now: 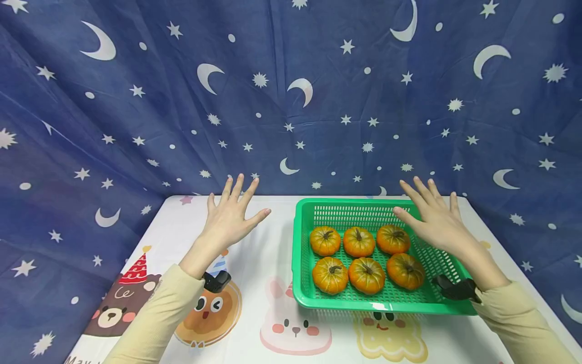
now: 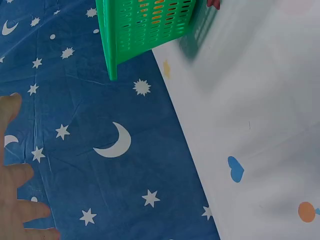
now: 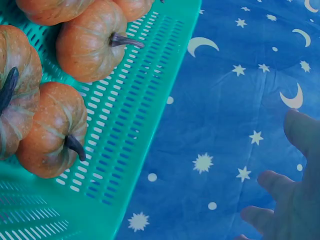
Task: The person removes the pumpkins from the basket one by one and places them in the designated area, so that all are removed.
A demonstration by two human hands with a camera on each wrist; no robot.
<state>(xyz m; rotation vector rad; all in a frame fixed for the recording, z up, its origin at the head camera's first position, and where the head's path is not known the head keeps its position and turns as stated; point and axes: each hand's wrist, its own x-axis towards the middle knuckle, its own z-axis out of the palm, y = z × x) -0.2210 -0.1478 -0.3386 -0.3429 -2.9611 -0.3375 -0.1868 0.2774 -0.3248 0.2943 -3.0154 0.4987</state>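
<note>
Several small orange pumpkins (image 1: 367, 275) with dark stems sit in two rows inside a green plastic basket (image 1: 386, 305) on the right half of the table. My left hand (image 1: 229, 219) is held up over the table left of the basket, fingers spread and holding nothing. Over the basket's right side, my right hand (image 1: 436, 218) is raised with its fingers spread, overlapping the rim in the head view. From the right wrist, its fingers (image 3: 277, 185) show beside the basket, apart from the pumpkins (image 3: 92, 42). The left wrist view shows the basket's slotted end wall (image 2: 150, 25).
The table has a white cloth (image 1: 254, 313) printed with cartoon animals and food. A dark blue curtain (image 1: 254, 111) with moons and stars hangs behind the table and along its sides. Each wrist bears a black camera strap.
</note>
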